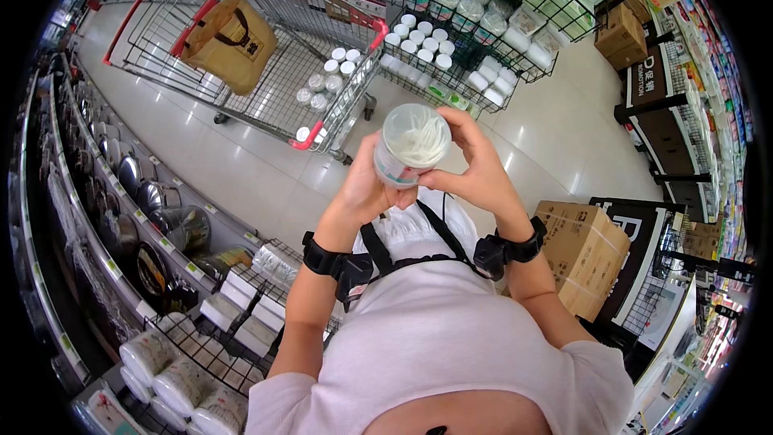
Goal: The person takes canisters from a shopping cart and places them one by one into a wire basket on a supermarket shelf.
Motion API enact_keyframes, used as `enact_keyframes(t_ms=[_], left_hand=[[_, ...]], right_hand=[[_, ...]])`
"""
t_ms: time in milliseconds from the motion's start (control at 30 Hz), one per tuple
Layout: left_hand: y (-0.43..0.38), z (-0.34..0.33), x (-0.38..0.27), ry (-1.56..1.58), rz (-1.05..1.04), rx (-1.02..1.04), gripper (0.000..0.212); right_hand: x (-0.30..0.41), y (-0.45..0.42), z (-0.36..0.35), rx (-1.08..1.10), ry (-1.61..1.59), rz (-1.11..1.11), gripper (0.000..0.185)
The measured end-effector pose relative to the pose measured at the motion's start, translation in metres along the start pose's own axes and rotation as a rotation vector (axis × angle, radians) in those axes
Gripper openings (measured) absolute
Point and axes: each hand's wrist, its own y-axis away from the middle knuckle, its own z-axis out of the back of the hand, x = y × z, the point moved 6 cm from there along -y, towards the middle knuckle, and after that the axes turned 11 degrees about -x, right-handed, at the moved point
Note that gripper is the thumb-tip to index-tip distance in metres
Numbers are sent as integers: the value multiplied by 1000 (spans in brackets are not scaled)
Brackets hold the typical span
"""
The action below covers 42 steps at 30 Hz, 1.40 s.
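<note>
A clear round plastic tub (416, 136) full of thin white sticks, perhaps floss picks, is between my two hands in front of my chest. Its transparent end faces up towards the camera, and a printed label wraps its side. My left hand (362, 184) grips the tub from the left and below. The fingers of my right hand (480, 163) touch its right rim and its lower side. Beyond the tub, several white-lidded containers (333, 66) stand in groups at the end of a wire shopping cart (241, 115), which also holds a brown bag (232, 42).
A black wire display rack (513, 69) ahead carries white-lidded jars (426, 42) and larger tubs. Metal pots (136, 172) line the shelves at left. Packs of white rolls (184, 383) lie at lower left. A strapped cardboard box (580, 248) stands close at my right.
</note>
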Motion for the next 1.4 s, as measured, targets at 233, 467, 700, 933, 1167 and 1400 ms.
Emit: enact_keyframes(t_ms=[233,467,700,933,1167,1400], left_hand=[[30,-3,15,-168,-70,-125,55],[30,20,44,-328,68,40,48],[30,5,44,-209,-72,129,39],[12,2,39,-228,-163,156,40],[-25,13,39,-468,174,23,47],[-74,13,20,-608,280,23,52]], right_hand=[[29,42,-9,0,-68,215,69],[38,72,-26,159,-184,352,74],[35,75,-21,229,-147,345,69],[24,60,-10,248,-158,283,68],[11,27,7,239,-208,284,75],[-6,-22,20,281,-72,346,80]])
